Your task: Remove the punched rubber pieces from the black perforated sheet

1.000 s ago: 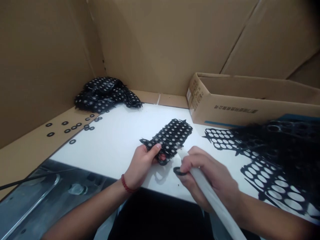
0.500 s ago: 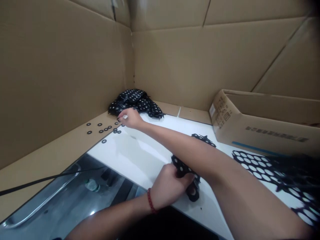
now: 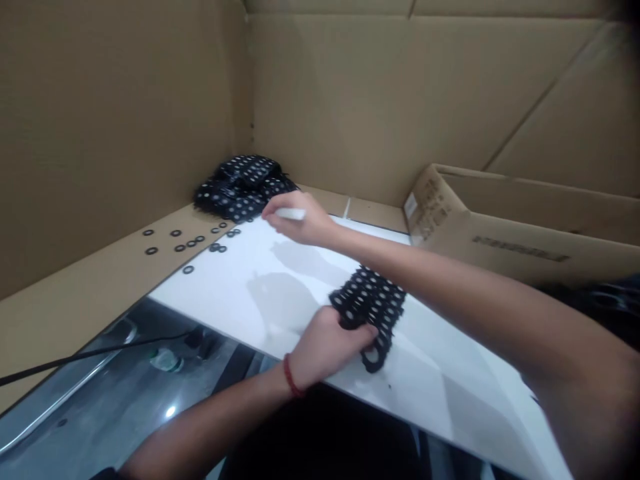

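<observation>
- Right at the near edge of the white table (image 3: 280, 280) lies the black perforated strip (image 3: 373, 303), a sheet of small rings joined in rows; its long axis runs from the near edge away and slightly to the right, the far end pointing toward the cardboard box (image 3: 500, 233).
- Its near end curls a little over the table edge, probably because the left hand (image 3: 323, 347) pins it there — fingers clenched around that end, thumb on top, which keeps the strip flat and steady on the surface.
- Reaching across above the strip, the right hand (image 3: 300, 220) hovers over the far left part of the table, fingers grasping a thin white stick (image 3: 290, 213) that lies roughly level and points left.
- That tip aims toward the loose black rings (image 3: 193, 243), scattered where the white surface meets the brown cardboard ledge (image 3: 90, 293) — apart from one another, none touching the hand.
- Just behind the right hand, in the corner of the cardboard walls (image 3: 150, 100), sits a heap of dotted black strips (image 3: 240, 187), crumpled on itself.
</observation>
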The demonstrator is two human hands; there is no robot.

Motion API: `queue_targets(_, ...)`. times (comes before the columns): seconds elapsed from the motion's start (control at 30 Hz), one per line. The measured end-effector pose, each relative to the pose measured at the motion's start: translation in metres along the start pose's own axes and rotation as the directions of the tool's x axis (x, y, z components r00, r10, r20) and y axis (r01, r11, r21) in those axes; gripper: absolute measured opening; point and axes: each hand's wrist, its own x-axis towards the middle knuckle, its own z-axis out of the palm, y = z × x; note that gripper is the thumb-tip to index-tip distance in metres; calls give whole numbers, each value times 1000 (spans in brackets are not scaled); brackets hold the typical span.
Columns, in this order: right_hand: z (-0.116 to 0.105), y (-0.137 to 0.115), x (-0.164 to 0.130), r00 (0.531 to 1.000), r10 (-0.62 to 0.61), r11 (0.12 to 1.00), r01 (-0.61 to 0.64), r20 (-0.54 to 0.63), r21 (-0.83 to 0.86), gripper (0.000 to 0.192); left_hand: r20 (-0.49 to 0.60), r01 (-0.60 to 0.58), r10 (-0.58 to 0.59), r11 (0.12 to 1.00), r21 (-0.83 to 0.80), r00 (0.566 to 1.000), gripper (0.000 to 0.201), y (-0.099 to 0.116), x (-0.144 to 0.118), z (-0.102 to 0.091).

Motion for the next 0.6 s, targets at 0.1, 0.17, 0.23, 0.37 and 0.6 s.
queue_targets(0.1, -56, -14, -76, 969, 202, 979, -196, -144, 52, 21, 78, -7, 22, 981, -192, 997, 19, 3, 2, -4)
queue_targets(0.17, -74, -29, -130, 905, 369, 928, -348, -211, 133, 20, 46, -5, 20, 949, -315, 999, 23, 2, 3, -4)
queue_targets(0.23, -77, -44, -176, 849, 481, 867, -423, -220, 263, 23, 8, -29, 33, 941, -338, 999, 24, 0, 3, -2)
queue_targets(0.37, -56, -66, -232, 789, 601, 732, -477, -132, 486, 14, -106, -75, 44, 947, -314, 993, 32, -3, -1, 2)
queue_targets(0.6, -13, -94, -251, 703, 609, 763, -393, -367, 513, 11, -58, -31, 10, 932, -362, 998, 31, 3, -13, 4)
